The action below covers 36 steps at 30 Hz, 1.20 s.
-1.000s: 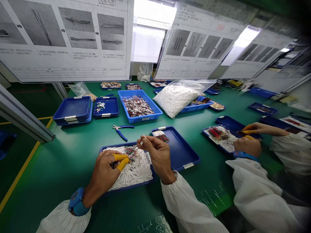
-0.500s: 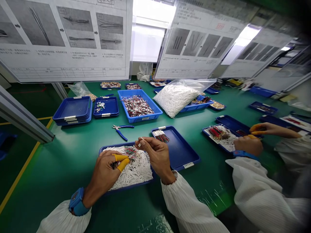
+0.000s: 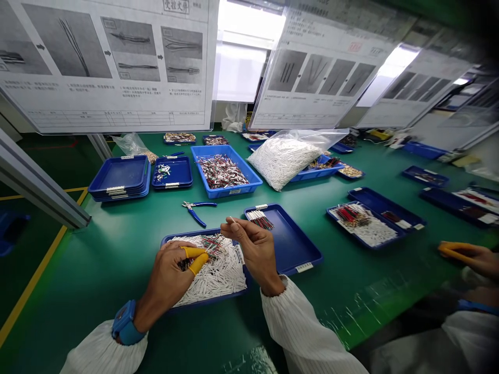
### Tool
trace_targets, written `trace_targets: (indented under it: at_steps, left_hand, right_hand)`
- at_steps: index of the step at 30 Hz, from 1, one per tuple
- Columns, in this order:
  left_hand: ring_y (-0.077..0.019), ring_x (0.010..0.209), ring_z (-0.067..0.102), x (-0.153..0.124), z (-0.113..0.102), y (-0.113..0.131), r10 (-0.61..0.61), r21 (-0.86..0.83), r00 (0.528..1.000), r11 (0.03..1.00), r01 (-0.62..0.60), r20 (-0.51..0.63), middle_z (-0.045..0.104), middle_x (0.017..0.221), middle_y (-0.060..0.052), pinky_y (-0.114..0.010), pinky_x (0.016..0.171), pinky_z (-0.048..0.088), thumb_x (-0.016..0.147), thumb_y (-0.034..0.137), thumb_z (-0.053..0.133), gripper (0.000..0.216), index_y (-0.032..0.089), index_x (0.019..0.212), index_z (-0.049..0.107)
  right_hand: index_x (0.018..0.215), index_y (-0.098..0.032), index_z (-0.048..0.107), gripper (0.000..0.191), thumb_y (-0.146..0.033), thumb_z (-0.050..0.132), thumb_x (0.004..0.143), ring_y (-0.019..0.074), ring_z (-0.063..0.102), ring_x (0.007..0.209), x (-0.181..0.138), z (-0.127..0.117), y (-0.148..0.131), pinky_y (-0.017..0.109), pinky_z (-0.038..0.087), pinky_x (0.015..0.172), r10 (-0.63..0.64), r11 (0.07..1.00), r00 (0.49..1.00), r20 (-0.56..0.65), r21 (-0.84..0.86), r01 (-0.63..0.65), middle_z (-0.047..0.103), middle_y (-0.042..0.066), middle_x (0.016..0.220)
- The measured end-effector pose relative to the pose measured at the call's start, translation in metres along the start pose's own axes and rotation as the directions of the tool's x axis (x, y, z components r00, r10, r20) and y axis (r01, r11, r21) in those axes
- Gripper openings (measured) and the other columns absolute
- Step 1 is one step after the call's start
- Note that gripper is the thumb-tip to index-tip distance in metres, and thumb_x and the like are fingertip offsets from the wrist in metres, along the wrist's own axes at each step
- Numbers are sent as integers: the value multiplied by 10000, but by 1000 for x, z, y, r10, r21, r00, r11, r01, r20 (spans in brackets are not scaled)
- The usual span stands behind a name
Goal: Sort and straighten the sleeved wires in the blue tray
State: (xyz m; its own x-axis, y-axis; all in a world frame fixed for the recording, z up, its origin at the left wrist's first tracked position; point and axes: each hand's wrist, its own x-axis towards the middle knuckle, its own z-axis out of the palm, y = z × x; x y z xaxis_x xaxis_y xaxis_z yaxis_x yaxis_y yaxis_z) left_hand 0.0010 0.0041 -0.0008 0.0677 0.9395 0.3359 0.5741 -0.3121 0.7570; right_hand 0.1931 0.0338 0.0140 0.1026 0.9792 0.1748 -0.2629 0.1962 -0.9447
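My left hand point(image 3: 173, 270), with yellow covers on thumb and forefinger, is closed in a pinch on thin wires point(image 3: 212, 244) with red, green and black insulation. My right hand point(image 3: 255, 252) is to the right of it, thumb and forefinger pinched on a small white sleeve point(image 3: 233, 220) whose tip sticks up. Both hands are above a blue tray point(image 3: 206, 300) heaped with short white sleeves point(image 3: 224, 275). Just behind my right hand lies another blue tray point(image 3: 294, 234), holding a row of wires with white ends point(image 3: 260, 219) in its far left corner.
Blue-handled cutters point(image 3: 198, 210) lie behind the sleeve tray. Farther back are stacked blue trays point(image 3: 119, 174), a bin of wires point(image 3: 223, 171) and a bag of white sleeves point(image 3: 286, 156). At the right, a co-worker's hand point(image 3: 473, 257) is near their trays point(image 3: 366, 223). Instruction sheets point(image 3: 117, 98) hang above.
The co-worker's hands have drawn back from their tray toward the right edge. My right hand has shifted slightly away from my left, which keeps its pinch. The view has shifted a little.
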Motion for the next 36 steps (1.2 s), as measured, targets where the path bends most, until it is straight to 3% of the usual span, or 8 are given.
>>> trace_targets:
  at_steps: [4,8,11,15,20,25,30,36]
  left_hand:
    - [-258,899,712,0,-1,1,-66,-120,997,991,60,-46,781,893,-44,-414,808,583,781,351,751,136,282,870,827]
    - [-234,868,719,1,-4,6,-164,-269,975,956,118,-153,776,907,-50,-341,743,598,777,358,758,175,243,891,825]
    - [-221,843,721,1,-5,9,-202,-307,968,940,150,-147,777,917,-44,-313,715,595,779,347,753,185,239,911,826]
    - [-222,843,717,-1,-1,10,-139,-295,986,950,106,-96,779,901,-39,-325,733,601,784,329,749,153,251,891,827]
    - [-239,883,721,-5,4,7,-10,-184,994,983,-10,-109,786,908,-40,-362,770,599,790,310,755,100,279,853,826]
    - [-248,918,712,-6,4,4,33,-126,996,991,-43,-83,785,943,-34,-403,814,582,795,315,778,141,301,929,820]
    - [-240,901,703,-8,4,3,102,-79,987,990,-113,-127,781,917,-15,-426,837,542,806,253,771,132,317,912,814]
    - [-218,889,701,-8,2,7,113,-110,983,986,-129,-142,779,919,-14,-396,826,541,834,267,753,101,299,912,808]
  right_hand:
    - [959,-215,804,268,-431,811,800,235,771,800,3,-6,0,439,648,826,14,1000,1000,-25,-16,-14,805,46,835]
    - [968,-216,809,252,-407,807,803,245,756,880,3,-11,-3,429,622,852,82,979,971,225,-203,-35,803,70,913]
    - [1057,-233,790,317,-376,831,778,226,731,923,-2,-6,-7,378,608,835,123,974,931,345,-222,-46,783,69,1016]
    - [1072,-250,783,296,-367,816,801,154,683,783,-8,7,-8,270,577,701,124,992,946,300,-56,-113,755,29,922]
    - [764,-199,797,158,-348,851,759,157,634,729,-11,16,-1,258,532,611,109,992,943,313,23,-122,720,37,828]
    - [585,-202,721,268,-333,821,797,172,626,779,-11,15,1,272,511,649,80,995,957,277,43,-95,658,18,728]
    - [716,-202,777,151,-325,855,760,126,576,672,-11,14,5,245,472,591,155,980,934,321,69,-186,678,11,753]
    - [877,-204,811,204,-375,844,770,115,552,604,-11,13,4,256,468,579,181,978,935,305,47,-205,680,3,704]
